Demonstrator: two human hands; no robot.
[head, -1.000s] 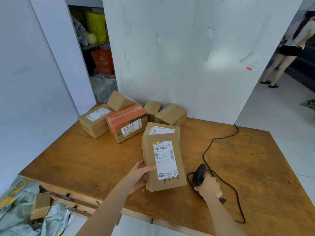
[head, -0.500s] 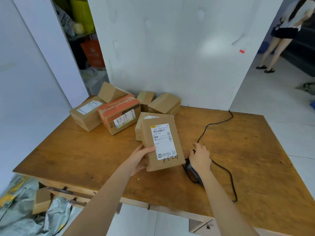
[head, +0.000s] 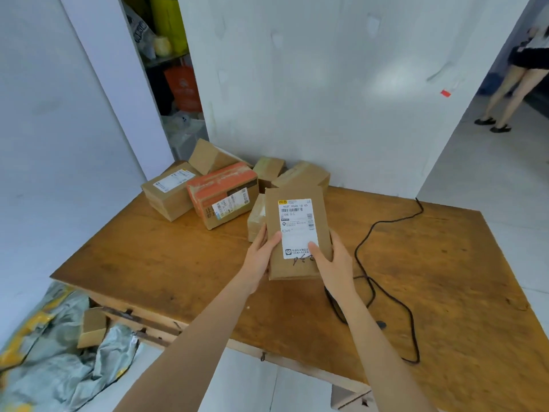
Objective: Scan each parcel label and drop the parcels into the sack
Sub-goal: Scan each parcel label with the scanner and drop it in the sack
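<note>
A flat brown parcel (head: 294, 197) with a white label facing me is held above the wooden table (head: 178, 263). My left hand (head: 261, 257) grips its left edge and my right hand (head: 332, 263) grips its lower right corner, thumb on the label. The black scanner (head: 335, 307) lies on the table under my right forearm, mostly hidden, its black cable (head: 386, 233) trailing to the back. The grey-and-yellow sack (head: 53, 358) lies open on the floor at lower left with one small box (head: 92, 325) in it.
Several more parcels (head: 222, 194) are piled at the table's back left against a white wall. Another small box (head: 256, 218) sits behind the held parcel. Shelves with bags show in a gap at the back left. A person stands at the far right.
My right hand let go of the scanner, which now rests on the table, and took hold of the parcel's right side. The parcel rose higher.
</note>
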